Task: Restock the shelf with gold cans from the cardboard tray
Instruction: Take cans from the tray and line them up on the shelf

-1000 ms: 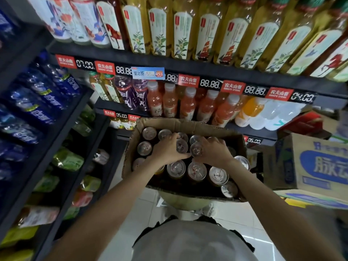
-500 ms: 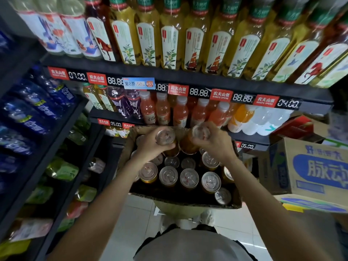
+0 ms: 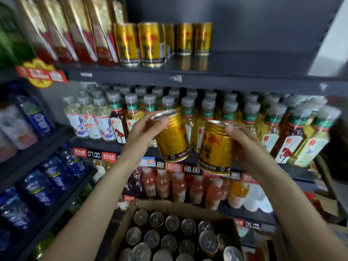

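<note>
1. Metal shelving of dark grey painted steel carries the stock; the top shelf (image 3: 207, 78) has a smooth, slightly glossy deck that mirrors the row of shelved gold cans (image 3: 150, 44) standing upright on it, with bare deck to their right.
2. Tall cartons (image 3: 75, 31) in gold and red stand just left of those cans.
3. Clear plastic tea bottles (image 3: 207, 117) with grey caps and paper-like labels crowd the shelf below.
4. Brown corrugated cardboard tray (image 3: 169, 206) sits low in front, open-topped, packed with upright tray cans (image 3: 172, 223) showing round silver lids with pull tabs.
5. Left can (image 3: 172, 138) is a short cylinder, shiny gold with a ribbed neck, dark band at the base and silver lid; it tilts with its top to the left.
6. Right can (image 3: 215, 147) looks alike, nearly upright, with red print on its side, just beside the left one.
7. Left hand (image 3: 143, 132) is raised mid-air before the bottles, fingers wrapped round the left can, thumb at the rim.
8. Right hand (image 3: 244, 144) is raised likewise, fingers clasping the right can, thumb on its lid edge; both forearms reach up from below.
</note>
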